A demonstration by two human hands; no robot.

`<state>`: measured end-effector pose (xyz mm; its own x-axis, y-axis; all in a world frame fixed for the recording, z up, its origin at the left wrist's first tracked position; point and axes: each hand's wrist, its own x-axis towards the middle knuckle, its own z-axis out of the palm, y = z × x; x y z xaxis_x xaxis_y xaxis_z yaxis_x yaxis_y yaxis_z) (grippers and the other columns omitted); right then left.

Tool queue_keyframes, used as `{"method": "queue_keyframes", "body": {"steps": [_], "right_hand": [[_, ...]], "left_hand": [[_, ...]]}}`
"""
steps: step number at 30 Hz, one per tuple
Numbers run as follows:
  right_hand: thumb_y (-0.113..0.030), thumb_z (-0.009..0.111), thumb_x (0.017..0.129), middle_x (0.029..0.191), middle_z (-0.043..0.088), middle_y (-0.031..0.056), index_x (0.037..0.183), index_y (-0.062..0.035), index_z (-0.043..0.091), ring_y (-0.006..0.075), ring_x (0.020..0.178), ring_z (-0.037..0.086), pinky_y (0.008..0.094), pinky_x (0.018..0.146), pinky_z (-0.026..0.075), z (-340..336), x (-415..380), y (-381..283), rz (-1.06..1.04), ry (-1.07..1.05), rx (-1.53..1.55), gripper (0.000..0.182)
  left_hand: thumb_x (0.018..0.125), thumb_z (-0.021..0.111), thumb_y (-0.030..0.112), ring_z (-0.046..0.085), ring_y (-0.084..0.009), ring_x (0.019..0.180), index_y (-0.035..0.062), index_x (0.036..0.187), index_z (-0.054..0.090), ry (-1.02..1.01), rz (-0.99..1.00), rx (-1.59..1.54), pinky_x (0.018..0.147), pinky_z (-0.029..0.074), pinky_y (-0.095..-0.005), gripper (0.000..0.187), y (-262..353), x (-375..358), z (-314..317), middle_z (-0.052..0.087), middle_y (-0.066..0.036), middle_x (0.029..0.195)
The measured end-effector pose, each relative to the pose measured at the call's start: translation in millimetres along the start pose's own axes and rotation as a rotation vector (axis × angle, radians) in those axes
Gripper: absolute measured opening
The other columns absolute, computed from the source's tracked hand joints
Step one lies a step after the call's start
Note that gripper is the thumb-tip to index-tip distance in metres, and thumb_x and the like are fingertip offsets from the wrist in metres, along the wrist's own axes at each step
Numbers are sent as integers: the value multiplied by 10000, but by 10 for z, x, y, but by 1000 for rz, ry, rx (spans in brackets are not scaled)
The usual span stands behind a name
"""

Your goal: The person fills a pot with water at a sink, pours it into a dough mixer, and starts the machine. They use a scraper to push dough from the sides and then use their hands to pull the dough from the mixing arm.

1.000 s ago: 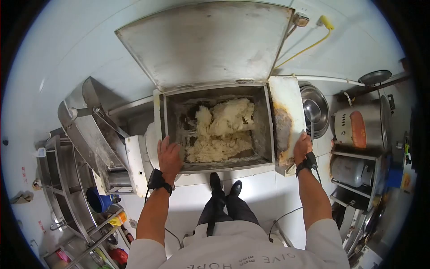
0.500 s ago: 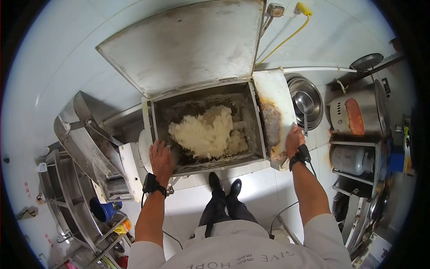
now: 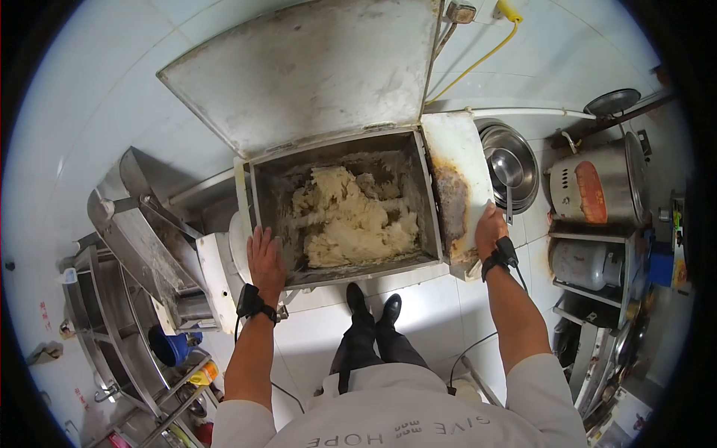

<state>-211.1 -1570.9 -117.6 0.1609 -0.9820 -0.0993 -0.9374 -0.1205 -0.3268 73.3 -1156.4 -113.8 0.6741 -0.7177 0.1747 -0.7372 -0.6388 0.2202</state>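
Pale, lumpy dough (image 3: 358, 224) lies in the metal tub of a dough mixer (image 3: 429, 201), whose lid (image 3: 306, 75) is raised at the back. Part of a pale mixing bar shows among the dough. My left hand (image 3: 266, 261) rests flat at the tub's front left corner, fingers stretched forward and holding nothing. My right hand (image 3: 490, 230) is at the outer edge of the mixer's rust-stained side housing (image 3: 453, 187), its fingers bent against that edge. Its fingertips are partly hidden.
Nested steel bowls with a ladle (image 3: 509, 168) stand right of the mixer. Beyond them are a large steel pot (image 3: 597, 183) and a gas cylinder (image 3: 579, 265). A metal chute machine (image 3: 153, 239) and a rack (image 3: 112, 321) stand at left. A yellow cable (image 3: 478, 63) runs along the wall.
The dough has turned and shifted right and toward me in the tub; it was blurred by motion before and looks sharper now. Both hands stay nearly where they were.
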Motion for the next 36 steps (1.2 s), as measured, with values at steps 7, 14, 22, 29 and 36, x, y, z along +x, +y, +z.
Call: {"method": "queue_keyframes", "body": {"steps": [7, 14, 22, 29, 36], "right_hand": [[-426, 322, 1020, 957, 674, 285, 1063, -21, 602, 480, 921, 640, 559, 803, 498, 31, 26, 19, -8, 9, -22, 494], [-427, 322, 1022, 969, 671, 293, 1063, -12, 603, 479, 939, 637, 549, 824, 496, 95, 52, 82, -22, 29, -25, 503], [-428, 329, 1023, 964, 675, 283, 1051, -11, 614, 476, 923, 641, 546, 813, 500, 33, 8, -4, -7, 31, -29, 506], [-430, 327, 1024, 930, 674, 279, 1030, -18, 617, 469, 893, 646, 549, 789, 502, 103, 41, 63, -24, 55, -33, 504], [-412, 347, 1025, 898, 675, 274, 1008, -12, 621, 464, 845, 652, 538, 743, 513, 195, 92, 146, -39, 96, -25, 485]], "left_hand": [[861, 547, 1, 359, -358, 1405, 4, 1069, 621, 0, -5, -4, 1167, 267, -515, 221, 0, 1, -4, 531, -146, 1391], [830, 542, -11, 354, -353, 1410, 8, 1098, 617, -7, 2, 0, 1170, 263, -515, 279, -24, -10, 17, 522, -141, 1401], [820, 543, -9, 360, -355, 1407, 13, 1121, 613, 6, -9, 3, 1171, 264, -513, 311, -25, -3, 36, 530, -139, 1392], [843, 536, 11, 367, -353, 1403, 9, 1127, 616, 1, -18, 22, 1172, 265, -507, 295, 11, 2, -1, 538, -137, 1385], [849, 534, 8, 382, -356, 1392, -1, 1112, 627, 5, -22, 8, 1167, 273, -509, 279, 27, 24, -18, 552, -141, 1370]]}}
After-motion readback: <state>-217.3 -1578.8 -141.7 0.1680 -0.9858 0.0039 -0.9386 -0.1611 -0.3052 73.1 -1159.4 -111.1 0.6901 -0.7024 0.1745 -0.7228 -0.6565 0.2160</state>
